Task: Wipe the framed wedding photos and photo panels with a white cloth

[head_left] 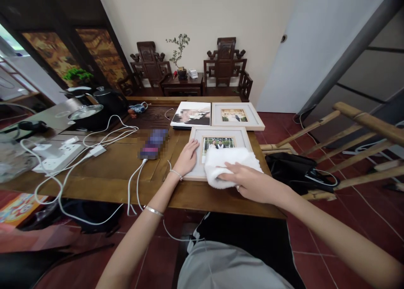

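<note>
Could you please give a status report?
Left hand on pale wooden rectangular photo frame, left edge. Right hand holding fluffy white cloth. Cloth covers frame's lower right part.

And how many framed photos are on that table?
2. The near framed photo is partly under the white cloth and left hand; the far one is behind it, beside a print with no clear frame. Others could be hidden.

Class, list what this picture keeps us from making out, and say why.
All in the head view:
Near picture frame, lower right part: hidden by the white cloth and right hand.
Phone, what its screen shows: blurred into blocks.
Orange package, its left end: cut off by the picture's left edge.
</note>
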`<state>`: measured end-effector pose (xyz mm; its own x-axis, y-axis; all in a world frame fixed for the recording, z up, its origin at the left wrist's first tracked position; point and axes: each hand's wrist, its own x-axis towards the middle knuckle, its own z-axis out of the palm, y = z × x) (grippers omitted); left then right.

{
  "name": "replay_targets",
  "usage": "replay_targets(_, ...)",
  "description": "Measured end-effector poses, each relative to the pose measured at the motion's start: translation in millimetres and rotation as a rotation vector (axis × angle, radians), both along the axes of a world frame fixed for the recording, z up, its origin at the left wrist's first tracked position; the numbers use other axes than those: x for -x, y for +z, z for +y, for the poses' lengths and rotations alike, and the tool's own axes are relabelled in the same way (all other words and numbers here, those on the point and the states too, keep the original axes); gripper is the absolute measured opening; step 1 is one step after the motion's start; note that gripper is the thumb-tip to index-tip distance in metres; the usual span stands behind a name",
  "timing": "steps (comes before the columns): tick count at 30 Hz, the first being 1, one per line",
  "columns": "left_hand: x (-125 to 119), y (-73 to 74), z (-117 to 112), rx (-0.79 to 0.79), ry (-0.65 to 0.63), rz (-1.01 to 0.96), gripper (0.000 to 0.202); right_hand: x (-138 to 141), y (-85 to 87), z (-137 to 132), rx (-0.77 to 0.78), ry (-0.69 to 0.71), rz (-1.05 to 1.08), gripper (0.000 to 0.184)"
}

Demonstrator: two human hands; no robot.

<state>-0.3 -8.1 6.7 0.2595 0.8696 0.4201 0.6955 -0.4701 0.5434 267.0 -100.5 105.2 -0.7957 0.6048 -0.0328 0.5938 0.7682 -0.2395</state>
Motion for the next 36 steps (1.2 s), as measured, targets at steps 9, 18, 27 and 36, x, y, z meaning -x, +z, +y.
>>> replay_targets(9,2.3,-2.2,0.9,0.018,-0.02,0.057,0.049,19.4,-40.9,111.0,-0.368,-0.158,-0.075,0.075)
replay_targets(18,2.1,-1.1,0.4,0.035,-0.01,0.092,0.05,42.4,-36.6,100.0,-0.298,-0.194,-0.111,0.061)
replay_targets(27,-0.3,0.7,0.3,0.049,0.004,0.078,0.05,15.8,5.2,0.5,0.031,0.068,0.012,0.058)
replay_targets(36,-1.2,3.2,-0.1,0.056,0.004,-0.006,0.046,36.9,-28.2,50.6,-0.182,0.02,-0.092,0.069)
